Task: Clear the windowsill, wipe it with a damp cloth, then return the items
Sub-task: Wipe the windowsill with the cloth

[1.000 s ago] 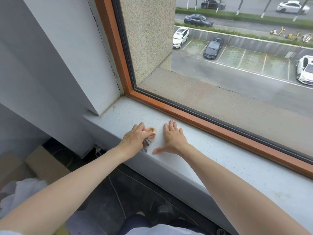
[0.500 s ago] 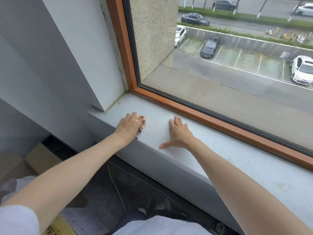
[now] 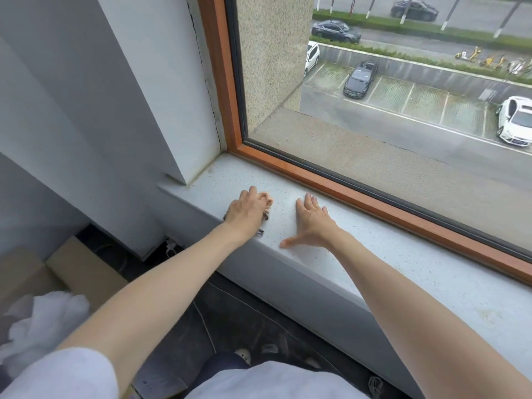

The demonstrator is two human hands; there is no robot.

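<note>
Below the windowsill (image 3: 431,283), a cardboard box (image 3: 83,269) stands

left hand (image 3: 247,210) grips cloth (image 3: 260,231) on windowsill (image 3: 431,289); right hand (image 3: 312,223) flat

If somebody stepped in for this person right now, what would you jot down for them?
Left hand: grips a bunched dark cloth against the windowsill, near its left end.
Right hand: flat on the sill beside it, fingers straight, holding nothing.
Done: no items show on the visible sill, so clearing looks finished; wiping is under way.
Left: wipe the rest, then return the items, which are out of view.
</note>
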